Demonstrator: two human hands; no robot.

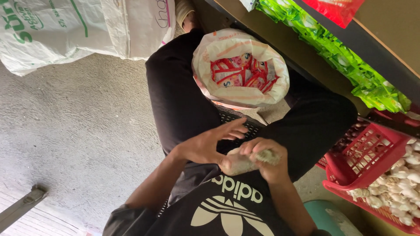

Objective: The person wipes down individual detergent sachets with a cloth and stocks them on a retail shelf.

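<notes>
Black fabric of a printed T-shirt (227,209) fills the bottom of the frame at 6 o'clock, closest to the lens, worn by a person seated on a concrete floor (78,131) with knees spread in black trousers (179,96). Just above the shirt, both hands meet at the centre of the view. At 5 o'clock of centre, the right hand (269,159) is curled shut around a small pale, lumpy bundle (245,162) (what it is made of cannot be made out), fingers folded over its top and far end. From the 7 o'clock side the left hand (205,146) touches the near end of the same bundle with its palm and thumb, while its fingers (234,129) stay loosely extended, so it is not closed on anything. A dark slatted crate (238,120) shows between the knees behind the hands. At 12 o'clock a white plastic sack (240,67) stands open, its mouth rolled down over red-and-white sachets (238,74). Strips of bright green packets (345,57) hang along a shelf edge from 1 to 3 o'clock. At 4 o'clock, a red plastic basket (367,157) holds garlic bulbs (404,181). Large white woven sacks (74,26) lie at 10 o'clock.
</notes>
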